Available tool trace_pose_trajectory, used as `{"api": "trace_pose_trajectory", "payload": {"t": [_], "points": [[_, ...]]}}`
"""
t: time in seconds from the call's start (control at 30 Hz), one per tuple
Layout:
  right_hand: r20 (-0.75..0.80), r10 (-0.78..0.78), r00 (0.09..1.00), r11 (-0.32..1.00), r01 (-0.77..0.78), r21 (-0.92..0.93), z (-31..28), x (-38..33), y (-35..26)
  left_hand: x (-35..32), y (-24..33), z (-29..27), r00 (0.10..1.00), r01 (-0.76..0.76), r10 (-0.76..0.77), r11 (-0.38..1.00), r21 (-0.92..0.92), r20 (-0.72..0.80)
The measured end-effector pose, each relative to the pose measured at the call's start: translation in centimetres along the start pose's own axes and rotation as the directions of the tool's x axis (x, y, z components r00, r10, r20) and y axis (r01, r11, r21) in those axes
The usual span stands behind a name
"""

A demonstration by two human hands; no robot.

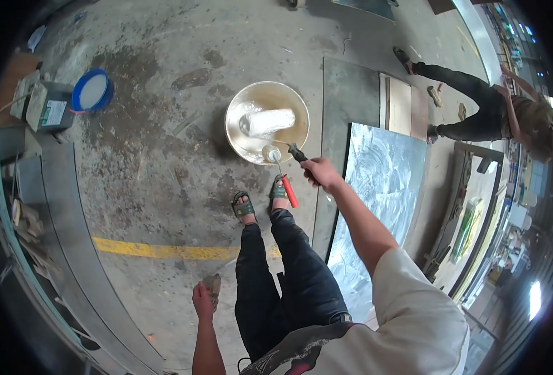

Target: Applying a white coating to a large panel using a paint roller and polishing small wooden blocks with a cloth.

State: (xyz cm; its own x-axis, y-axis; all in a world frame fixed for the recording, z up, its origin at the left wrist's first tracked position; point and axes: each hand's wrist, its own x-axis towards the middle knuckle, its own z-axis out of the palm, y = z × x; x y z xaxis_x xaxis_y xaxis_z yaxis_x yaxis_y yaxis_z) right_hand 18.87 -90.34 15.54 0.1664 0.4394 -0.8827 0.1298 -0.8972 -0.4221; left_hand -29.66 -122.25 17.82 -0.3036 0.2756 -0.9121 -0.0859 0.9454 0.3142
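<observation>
My right hand (319, 172) is closed around the black handle (297, 152) of a paint roller. Its thin wire runs into a round tub (232, 128), and a large, wet-looking white roller sleeve (269, 122) lies in the tub. A second, smaller roller (271, 154) leans at the near rim, with its red handle (290, 191) hanging outside above my foot. Low on the left, my left hand (202, 300) has its fingers closed on a crumpled grey-brown piece (213, 289) that looks like a rag. Part of it is hidden by the fingers.
Right of my legs lies a shiny sheet (382, 187) with whitish smears, beside a dark board (349, 94). At the far left stands a blue bucket (93, 91) with whitish liquid. Another person (476, 103) works at the right. A yellow line (164, 250) crosses the stained floor.
</observation>
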Motion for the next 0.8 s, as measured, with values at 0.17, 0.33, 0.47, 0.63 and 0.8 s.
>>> {"api": "trace_pose_trajectory", "payload": {"t": [0.17,0.33,0.47,0.63,0.8], "points": [[0.103,-0.012,0.995,0.897,-0.035,0.440,1.2,-4.8,0.5,-0.7,3.7,-0.4,0.983,-0.112,0.153,0.939,0.324,-0.103],[0.139,-0.111,0.984,0.936,0.057,0.348,2.8,-8.0,4.3,1.6,2.6,-6.5,0.998,-0.048,0.030,0.901,0.431,0.048],[-0.059,-0.039,0.998,0.999,0.039,0.003,1.4,-7.7,5.0,2.8,2.9,-6.5,1.000,-0.009,0.006,0.854,0.520,0.008],[-0.056,-0.028,0.998,0.982,0.038,0.184,0.8,-9.4,8.1,0.6,7.8,-0.9,0.997,-0.060,0.015,0.780,0.623,0.077],[0.073,-0.060,0.996,0.901,0.023,0.433,1.1,-9.7,7.5,1.2,7.9,-1.2,0.984,-0.169,0.166,0.718,0.676,0.070]]}}
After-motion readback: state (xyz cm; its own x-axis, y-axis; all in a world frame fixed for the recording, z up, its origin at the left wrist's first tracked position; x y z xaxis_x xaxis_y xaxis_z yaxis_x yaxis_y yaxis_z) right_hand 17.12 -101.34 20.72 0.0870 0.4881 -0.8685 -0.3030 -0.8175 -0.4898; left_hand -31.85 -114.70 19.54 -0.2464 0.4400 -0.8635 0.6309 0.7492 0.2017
